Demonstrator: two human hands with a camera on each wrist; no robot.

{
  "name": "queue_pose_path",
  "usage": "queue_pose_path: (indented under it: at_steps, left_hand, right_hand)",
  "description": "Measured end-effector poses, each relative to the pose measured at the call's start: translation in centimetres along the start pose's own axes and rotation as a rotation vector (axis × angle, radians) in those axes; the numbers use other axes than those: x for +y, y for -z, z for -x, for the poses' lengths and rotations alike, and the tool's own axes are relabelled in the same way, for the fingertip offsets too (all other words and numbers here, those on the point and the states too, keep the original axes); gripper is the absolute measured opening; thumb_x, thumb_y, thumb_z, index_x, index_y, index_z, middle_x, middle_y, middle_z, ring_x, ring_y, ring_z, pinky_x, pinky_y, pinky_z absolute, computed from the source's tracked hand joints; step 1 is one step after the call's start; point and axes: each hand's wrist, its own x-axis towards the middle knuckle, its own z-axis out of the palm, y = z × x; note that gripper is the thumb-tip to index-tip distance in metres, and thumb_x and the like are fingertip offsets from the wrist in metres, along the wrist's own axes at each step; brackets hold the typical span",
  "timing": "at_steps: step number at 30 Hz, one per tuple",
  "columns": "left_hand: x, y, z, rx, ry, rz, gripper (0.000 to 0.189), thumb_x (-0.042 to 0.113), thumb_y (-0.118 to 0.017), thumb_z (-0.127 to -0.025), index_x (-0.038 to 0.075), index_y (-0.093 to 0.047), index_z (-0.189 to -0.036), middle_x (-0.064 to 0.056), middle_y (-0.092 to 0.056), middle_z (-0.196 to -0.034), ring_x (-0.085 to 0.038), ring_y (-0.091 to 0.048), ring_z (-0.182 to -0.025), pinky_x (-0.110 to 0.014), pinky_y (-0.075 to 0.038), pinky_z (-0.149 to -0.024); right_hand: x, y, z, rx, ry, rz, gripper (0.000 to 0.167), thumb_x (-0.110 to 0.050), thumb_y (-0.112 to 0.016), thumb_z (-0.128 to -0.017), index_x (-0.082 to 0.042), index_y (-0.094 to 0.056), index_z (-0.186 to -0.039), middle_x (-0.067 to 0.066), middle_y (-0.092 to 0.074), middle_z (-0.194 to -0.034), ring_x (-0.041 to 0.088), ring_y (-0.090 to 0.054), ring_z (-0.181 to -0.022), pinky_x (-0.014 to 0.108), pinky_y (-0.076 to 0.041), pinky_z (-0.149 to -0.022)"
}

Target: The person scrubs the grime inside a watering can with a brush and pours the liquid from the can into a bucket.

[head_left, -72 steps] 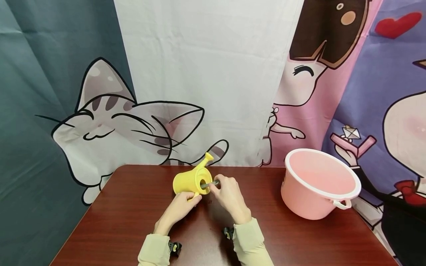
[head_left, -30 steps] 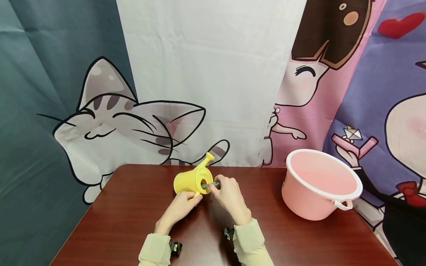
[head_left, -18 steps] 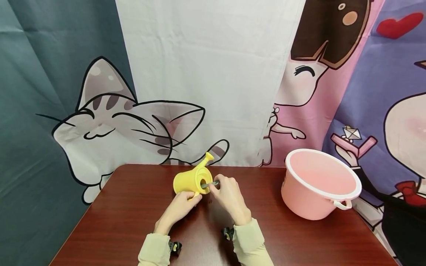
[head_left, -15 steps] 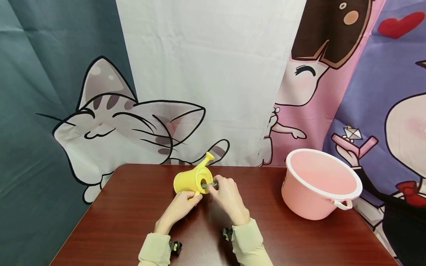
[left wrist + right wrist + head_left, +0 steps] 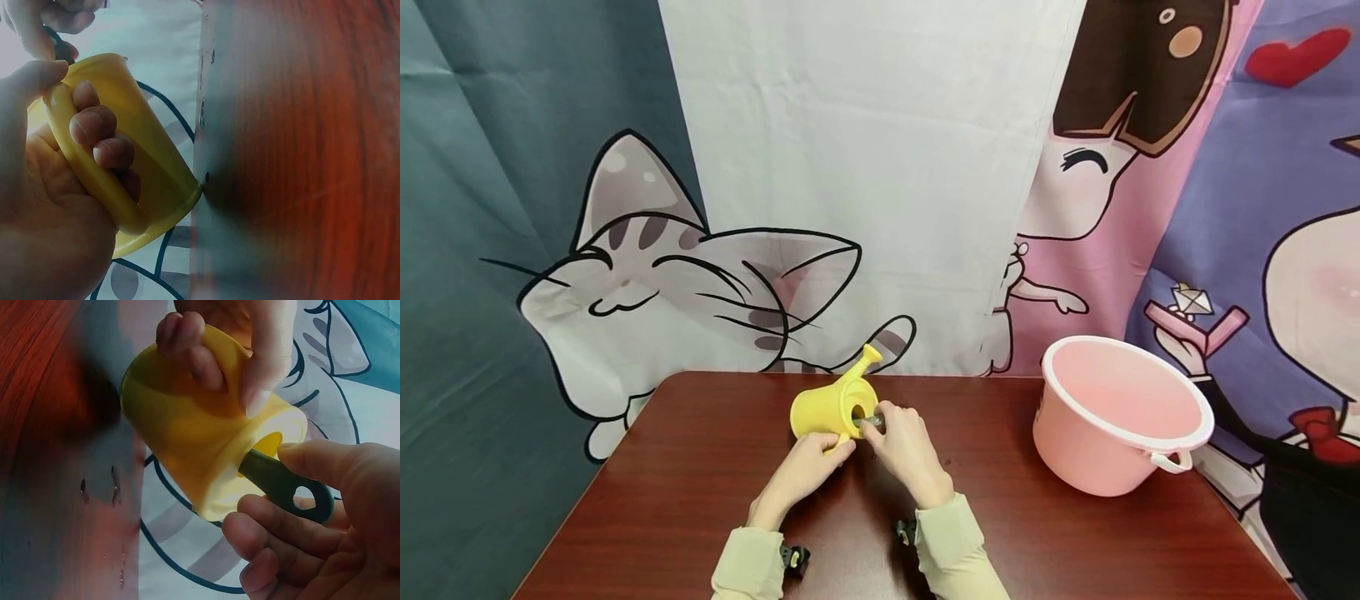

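Observation:
A small yellow watering can (image 5: 820,412) is tipped on its side over the table, spout up and its open top facing right. The left hand (image 5: 803,468) grips its handle, fingers wrapped through the loop in the left wrist view. The right hand (image 5: 910,450) pinches a dark green handle (image 5: 284,484) with a hanging hole at its end, thumb on one side and fingers on the other. The handle runs into the can's round opening, which hides its far end; what kind of tool it is I cannot tell.
A pink basin (image 5: 1097,462) with a white rim and a side grip stands on the right of the brown wooden table (image 5: 647,508). Small wet drops (image 5: 115,484) dot the tabletop near the can. Behind the table hangs a printed cartoon cloth (image 5: 880,167).
The right hand has shifted left toward the can, and the dark green handle sits deeper in the opening. The left hand and the watering can stay nearly still.

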Motion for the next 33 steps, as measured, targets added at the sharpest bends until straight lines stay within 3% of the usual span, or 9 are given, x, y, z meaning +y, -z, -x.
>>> queue_pose_path:
  at_steps: [17,33]
  left_hand:
    - [0.4,0.4,0.1,-0.004,0.022,0.002,0.047,0.044,-0.060,-0.096,0.015,-0.047,-0.062,0.008,-0.037,-0.056,-0.007,-0.036,-0.052,-0.023,-0.031,-0.050]
    - [0.2,0.3,0.1,-0.010,0.022,0.016,0.047,0.045,-0.060,-0.096,0.015,-0.048,-0.062,0.008,-0.038,-0.056,-0.007,-0.036,-0.052,-0.024,-0.032,-0.049]
  right_hand:
    - [-0.5,3.0,-0.2,0.053,-0.020,-0.019,0.011,-0.019,-0.069,-0.087,-0.010,-0.065,-0.082,-0.006,-0.056,-0.064,0.011,-0.051,-0.055,0.026,-0.042,-0.052]
    - [-1.0,2.7,-0.1,0.106,0.016,-0.034,0.009,-0.017,-0.068,-0.088,-0.009,-0.064,-0.085,-0.005,-0.056,-0.065,0.013,-0.051,-0.056,0.027,-0.042,-0.053]
